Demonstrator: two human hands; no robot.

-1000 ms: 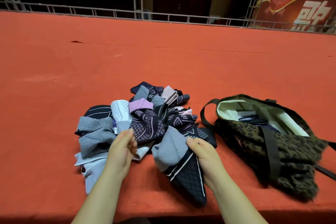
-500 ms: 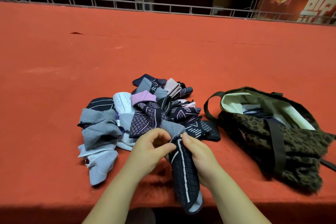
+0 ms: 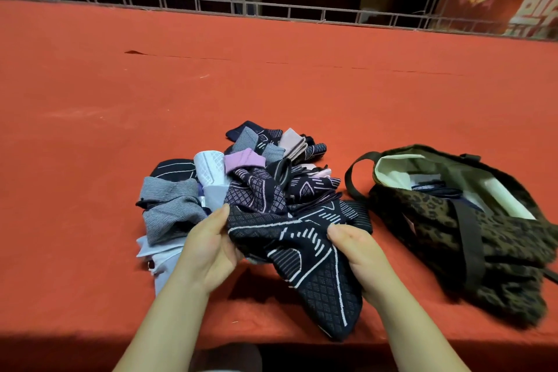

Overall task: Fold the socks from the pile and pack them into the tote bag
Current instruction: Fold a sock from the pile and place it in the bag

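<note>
The dark patterned sock (image 3: pixel 305 257) was up off the pile, stretched crosswise between both hands at the near edge of the counter (image 3: pixel 90 130), its toe end trailing down toward the person. The left hand (image 3: pixel 208 248) pinched one end, thumb on top and fingers curled underneath; the right hand (image 3: pixel 356 251) gripped the other end the same way. So each grip was closed on the sock, with the fabric spanning the gap between them (a spread like that looked meant to flatten it out for a fold). Just behind the hands sat the pile of socks (image 3: pixel 247 184), grey, lilac, white and navy all tangled, touching the held sock's far edge. To the right, near the pile but apart from it, the leopard-print tote bag (image 3: pixel 453 220) lay slumped with its mouth gaping toward the socks, some dark items already inside. That open mouth seemed placed for easy dropping-in.
</note>
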